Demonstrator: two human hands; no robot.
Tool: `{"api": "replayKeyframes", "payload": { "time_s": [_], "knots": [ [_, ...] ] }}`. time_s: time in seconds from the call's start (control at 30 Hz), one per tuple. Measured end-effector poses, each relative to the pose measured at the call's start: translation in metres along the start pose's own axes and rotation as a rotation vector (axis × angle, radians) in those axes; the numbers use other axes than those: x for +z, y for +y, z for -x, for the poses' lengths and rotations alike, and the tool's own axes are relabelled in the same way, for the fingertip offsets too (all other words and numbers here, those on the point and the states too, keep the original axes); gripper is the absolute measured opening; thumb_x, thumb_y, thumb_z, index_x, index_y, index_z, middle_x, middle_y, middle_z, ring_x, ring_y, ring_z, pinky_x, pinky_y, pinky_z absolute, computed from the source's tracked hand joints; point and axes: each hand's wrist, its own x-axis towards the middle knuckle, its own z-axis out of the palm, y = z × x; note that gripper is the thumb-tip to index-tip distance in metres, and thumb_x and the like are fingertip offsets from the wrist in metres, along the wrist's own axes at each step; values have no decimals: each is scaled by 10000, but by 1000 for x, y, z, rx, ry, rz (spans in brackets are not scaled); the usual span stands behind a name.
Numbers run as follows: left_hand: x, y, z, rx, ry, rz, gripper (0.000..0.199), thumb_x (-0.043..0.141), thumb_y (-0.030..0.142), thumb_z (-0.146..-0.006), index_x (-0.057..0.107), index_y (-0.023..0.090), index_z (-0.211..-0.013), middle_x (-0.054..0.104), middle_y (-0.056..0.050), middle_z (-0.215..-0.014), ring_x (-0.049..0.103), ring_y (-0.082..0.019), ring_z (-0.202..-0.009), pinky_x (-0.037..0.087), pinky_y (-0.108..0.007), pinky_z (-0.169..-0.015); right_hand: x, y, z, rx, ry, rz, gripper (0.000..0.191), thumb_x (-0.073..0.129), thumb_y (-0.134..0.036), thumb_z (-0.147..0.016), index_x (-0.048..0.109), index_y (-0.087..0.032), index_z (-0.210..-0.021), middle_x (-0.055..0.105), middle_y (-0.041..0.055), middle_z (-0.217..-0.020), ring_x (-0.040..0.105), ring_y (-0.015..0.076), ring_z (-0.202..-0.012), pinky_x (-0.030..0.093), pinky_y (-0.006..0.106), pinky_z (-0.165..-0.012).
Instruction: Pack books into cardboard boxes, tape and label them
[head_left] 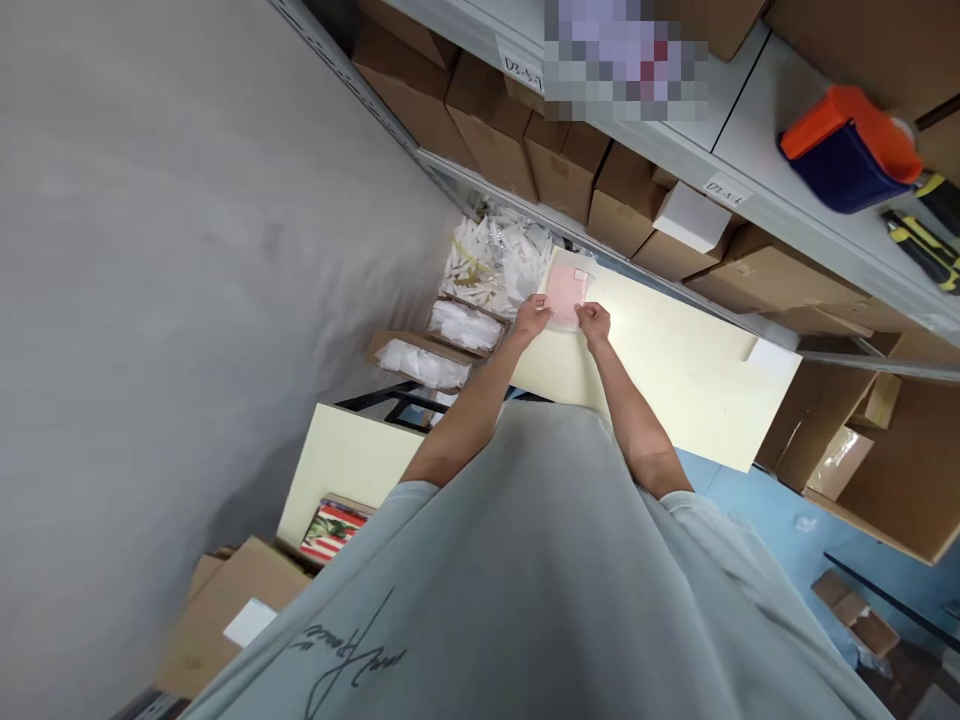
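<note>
A flat pink item [565, 294] lies inside a clear plastic bag [564, 325] at the far left end of the cream tabletop. A small white label [580, 275] sits near its top right corner. My left hand [533, 316] pinches the bag's lower left edge, fingers closed. On the opposite side, my right hand [593, 322] has its thumb and fingers closed on the bag's lower right edge. What exactly the pink item is cannot be made out.
Behind the tabletop [675, 350] stands a metal shelf with several cardboard boxes [562, 165]. Left of it are a heap of white scraps [495, 255] and boxes of white packets [424, 362]. A large open carton [915, 460] stands right. An orange-and-blue container [847, 160] sits on the shelf.
</note>
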Motion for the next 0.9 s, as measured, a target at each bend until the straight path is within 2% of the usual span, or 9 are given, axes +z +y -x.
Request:
{"api": "replayKeyframes", "payload": {
  "time_s": [0.17, 0.3, 0.37, 0.43, 0.57, 0.63, 0.7, 0.8, 0.9],
  "knots": [
    [11, -9, 4, -48, -2, -57, 501, 881, 192, -787, 801, 193, -1282, 795, -183, -1386, 732, -391, -1400, 513, -579, -1316, 8, 0, -12, 110, 128, 165, 176, 758, -341, -855, 640, -271, -746, 781, 52, -875, 762, 267, -985, 586, 406, -991],
    [8, -11, 20, -39, 29, -59, 558, 915, 183, -783, 801, 141, -1328, 750, -247, -1501, 638, -453, -1550, 418, -584, -1398, -2, 1, 0, 74, 119, 220, 202, 808, -405, -852, 684, -263, -779, 833, 99, -981, 789, 311, -1081, 585, 449, -1073],
    [1, -13, 34, -27, 59, -30, 592, 903, 206, -822, 779, 133, -1395, 696, -262, -1601, 603, -462, -1593, 427, -583, -1394, -13, 1, 11, 30, 109, 227, 228, 797, -459, -876, 723, -246, -848, 854, 122, -1078, 789, 310, -1121, 584, 443, -1104],
    [-11, -16, 53, -7, 82, 18, 600, 870, 245, -877, 753, 161, -1459, 667, -235, -1662, 642, -441, -1558, 506, -572, -1336, -23, 1, 25, -19, 93, 229, 272, 759, -493, -909, 759, -223, -941, 861, 146, -1185, 784, 300, -1159, 580, 431, -1131],
    [-45, -32, 109, 42, 138, 134, 470, 789, 266, -945, 771, 190, -1409, 752, -182, -1567, 749, -378, -1419, 629, -523, -1196, -27, -3, 59, -133, -11, 180, 439, 691, -570, -942, 793, -187, -1130, 859, 153, -1266, 783, 268, -1151, 601, 401, -1100],
    [-65, -43, 139, 56, 201, 189, 350, 778, 273, -960, 806, 192, -1299, 815, -165, -1435, 772, -359, -1371, 643, -507, -1168, -13, -8, 77, -195, -97, 101, 510, 678, -619, -932, 795, -176, -1156, 862, 150, -1222, 783, 268, -1121, 614, 400, -1062],
    [-87, -53, 170, 70, 290, 247, 232, 803, 292, -965, 829, 205, -1179, 847, -145, -1321, 791, -340, -1315, 641, -491, -1161, 13, -14, 98, -266, -204, 51, 531, 674, -646, -920, 792, -181, -1148, 858, 141, -1186, 778, 267, -1112, 614, 403, -1060],
    [-126, -67, 215, 104, 470, 376, 147, 877, 331, -954, 833, 216, -1034, 863, -120, -1239, 809, -304, -1226, 627, -454, -1170, 67, -25, 137, -390, -407, 80, 485, 668, -656, -914, 773, -219, -1097, 847, 115, -1156, 771, 260, -1117, 611, 398, -1079],
    [-173, -86, 266, 151, 644, 514, 168, 893, 356, -970, 821, 203, -980, 871, -113, -1234, 809, -283, -1209, 615, -431, -1183, 128, -29, 193, -505, -630, 133, 448, 708, -660, -904, 761, -239, -1046, 834, 100, -1090, 761, 264, -1083, 623, 394, -1041]
  ]
}}
